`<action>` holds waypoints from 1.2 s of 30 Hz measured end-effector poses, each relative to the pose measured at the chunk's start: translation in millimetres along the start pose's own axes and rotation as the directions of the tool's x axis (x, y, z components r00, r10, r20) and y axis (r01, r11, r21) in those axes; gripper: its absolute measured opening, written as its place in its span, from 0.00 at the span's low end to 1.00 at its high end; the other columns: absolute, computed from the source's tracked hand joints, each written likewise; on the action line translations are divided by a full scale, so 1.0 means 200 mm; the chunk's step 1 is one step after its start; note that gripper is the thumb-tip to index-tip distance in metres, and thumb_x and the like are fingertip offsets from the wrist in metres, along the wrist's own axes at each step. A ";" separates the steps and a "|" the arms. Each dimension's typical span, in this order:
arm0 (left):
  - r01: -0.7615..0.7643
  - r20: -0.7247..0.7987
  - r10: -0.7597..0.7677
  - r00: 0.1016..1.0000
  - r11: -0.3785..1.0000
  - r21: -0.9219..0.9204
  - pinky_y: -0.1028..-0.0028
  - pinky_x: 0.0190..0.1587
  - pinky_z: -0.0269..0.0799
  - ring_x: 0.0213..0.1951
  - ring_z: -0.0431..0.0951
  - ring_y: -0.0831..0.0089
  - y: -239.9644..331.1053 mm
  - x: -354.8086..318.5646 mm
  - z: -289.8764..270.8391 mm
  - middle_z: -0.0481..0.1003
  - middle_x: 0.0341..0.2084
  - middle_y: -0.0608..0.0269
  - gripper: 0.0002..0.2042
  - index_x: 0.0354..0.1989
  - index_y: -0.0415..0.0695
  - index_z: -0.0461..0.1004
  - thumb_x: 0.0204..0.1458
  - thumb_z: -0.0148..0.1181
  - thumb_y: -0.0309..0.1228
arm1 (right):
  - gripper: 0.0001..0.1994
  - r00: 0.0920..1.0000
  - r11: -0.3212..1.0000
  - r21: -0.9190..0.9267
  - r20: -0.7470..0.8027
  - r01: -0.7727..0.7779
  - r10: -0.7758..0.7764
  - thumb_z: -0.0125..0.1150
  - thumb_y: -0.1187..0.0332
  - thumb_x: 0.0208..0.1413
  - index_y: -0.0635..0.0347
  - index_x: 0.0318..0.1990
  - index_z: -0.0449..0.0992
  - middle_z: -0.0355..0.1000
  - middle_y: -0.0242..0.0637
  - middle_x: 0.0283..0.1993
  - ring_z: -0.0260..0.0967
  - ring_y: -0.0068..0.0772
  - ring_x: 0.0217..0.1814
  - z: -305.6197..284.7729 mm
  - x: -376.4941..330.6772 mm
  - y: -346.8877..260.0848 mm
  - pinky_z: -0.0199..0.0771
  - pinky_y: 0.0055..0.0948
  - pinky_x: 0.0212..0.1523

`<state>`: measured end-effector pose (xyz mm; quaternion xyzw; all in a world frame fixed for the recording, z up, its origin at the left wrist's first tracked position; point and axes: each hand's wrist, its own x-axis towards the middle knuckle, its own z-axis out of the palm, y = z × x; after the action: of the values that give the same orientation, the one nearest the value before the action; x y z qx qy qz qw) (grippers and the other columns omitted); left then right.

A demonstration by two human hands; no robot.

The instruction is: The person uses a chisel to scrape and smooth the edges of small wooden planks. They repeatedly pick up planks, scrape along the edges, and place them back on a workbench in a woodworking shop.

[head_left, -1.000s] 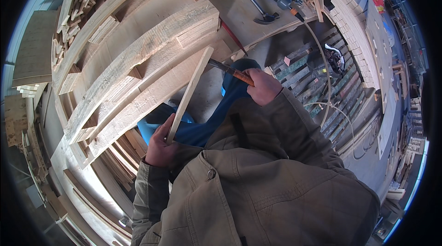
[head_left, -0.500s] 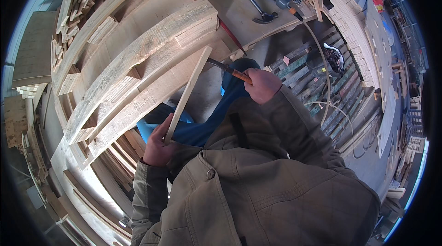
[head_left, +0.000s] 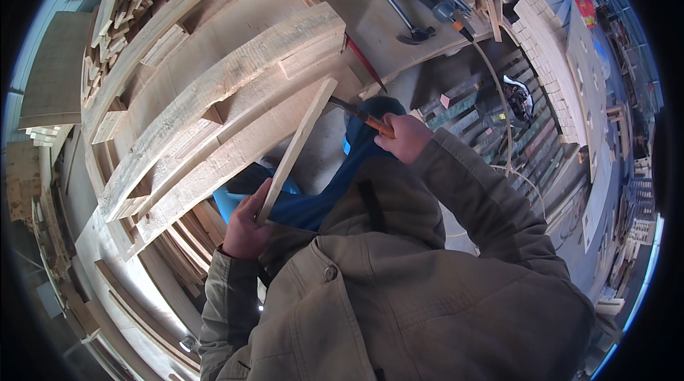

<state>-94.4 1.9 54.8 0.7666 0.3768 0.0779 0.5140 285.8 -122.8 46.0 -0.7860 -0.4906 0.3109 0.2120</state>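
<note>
My left hand (head_left: 246, 226) is closed round the lower end of a narrow pale wooden strip (head_left: 297, 149), which slants up and away to the right over my lap. My right hand (head_left: 405, 137) grips a tool with an orange-brown handle and a dark metal shaft (head_left: 372, 121). The shaft points left toward the strip's upper end; whether they touch I cannot tell, and the tool's kind is unclear. Beyond the strip lies a large curved wooden frame (head_left: 235, 74) with thick beams and short blocks between them.
At the back of the bench lie a claw hammer (head_left: 415, 34), a power tool (head_left: 445, 10) with a cable, and a red bar (head_left: 366, 64). Wood offcuts (head_left: 128, 21) are heaped at the far left. A slatted pallet (head_left: 527, 135) and stacked boards (head_left: 548, 53) stand to the right.
The view has shifted slightly. Both hands keep their grips on the strip and the tool, and the strip's slant is nearly the same.
</note>
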 end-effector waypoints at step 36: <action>-0.207 -0.148 0.251 0.957 0.942 0.262 0.60 0.45 0.78 0.41 0.79 0.49 -0.13 -0.02 0.27 0.77 0.42 0.46 0.46 0.76 0.45 0.61 0.41 0.62 0.17 | 0.06 0.934 0.386 0.860 0.245 -0.333 0.261 0.65 0.70 0.64 0.57 0.41 0.72 0.65 0.27 0.29 0.61 0.19 0.28 0.55 -0.18 -0.28 0.62 0.26 0.31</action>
<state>-82.8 -35.0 7.9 0.8526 0.3361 0.1590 0.3672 160.9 -128.9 13.4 -0.6194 -0.1116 0.5808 0.5163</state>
